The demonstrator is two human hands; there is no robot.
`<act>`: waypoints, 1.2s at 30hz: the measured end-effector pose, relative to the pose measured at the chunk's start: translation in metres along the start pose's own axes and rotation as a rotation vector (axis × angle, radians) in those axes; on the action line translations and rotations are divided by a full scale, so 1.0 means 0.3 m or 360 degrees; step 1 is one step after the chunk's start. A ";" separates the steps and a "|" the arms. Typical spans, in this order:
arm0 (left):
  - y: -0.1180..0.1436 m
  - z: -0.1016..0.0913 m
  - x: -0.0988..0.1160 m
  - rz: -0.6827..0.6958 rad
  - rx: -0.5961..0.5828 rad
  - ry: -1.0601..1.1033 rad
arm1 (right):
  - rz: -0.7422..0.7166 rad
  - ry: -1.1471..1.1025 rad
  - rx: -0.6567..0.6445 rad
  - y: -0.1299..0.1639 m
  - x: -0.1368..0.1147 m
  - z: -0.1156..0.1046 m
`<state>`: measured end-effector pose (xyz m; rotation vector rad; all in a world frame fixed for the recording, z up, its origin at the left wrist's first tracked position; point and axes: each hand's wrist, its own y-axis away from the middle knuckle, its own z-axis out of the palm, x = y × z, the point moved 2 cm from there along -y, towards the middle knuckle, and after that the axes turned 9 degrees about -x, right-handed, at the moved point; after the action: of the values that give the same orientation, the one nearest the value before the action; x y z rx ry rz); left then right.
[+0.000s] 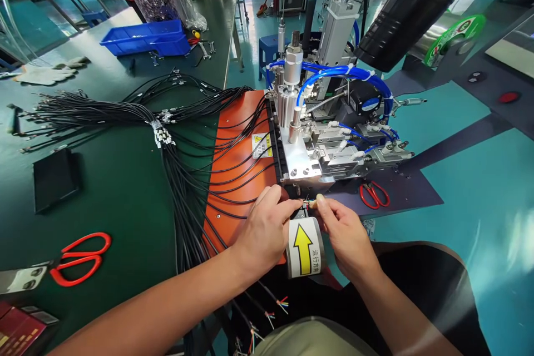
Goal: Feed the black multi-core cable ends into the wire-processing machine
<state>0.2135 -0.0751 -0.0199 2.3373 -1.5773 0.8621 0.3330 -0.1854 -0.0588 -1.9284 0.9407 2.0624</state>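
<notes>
Fine coloured wires [308,204] are pinched in the left hand [267,225] and the right hand [348,233] at the near edge of the machine [298,150], just beside an arrow-marked drum [306,247]. Several black cables [170,171] are already laid across the orange plate [244,108]; other stripped ends [282,305] are left hanging, apparently unworked.

The fingers [324,207] partly hide the wires [308,203] (tiny, blurred).

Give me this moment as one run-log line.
left hand: fingertips at wire ends | right hand: pinching wire ends | arrow label: below wire ends in view
</notes>
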 end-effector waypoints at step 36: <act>-0.005 -0.004 -0.008 0.0048 0.0014 0.0045 | -0.0550 0.0994 0.0029 -0.022 -0.071 -0.053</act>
<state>0.2139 -0.0721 -0.0199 2.3025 -1.6050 0.9061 0.3530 -0.1826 -0.0405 -2.5624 0.6411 1.2769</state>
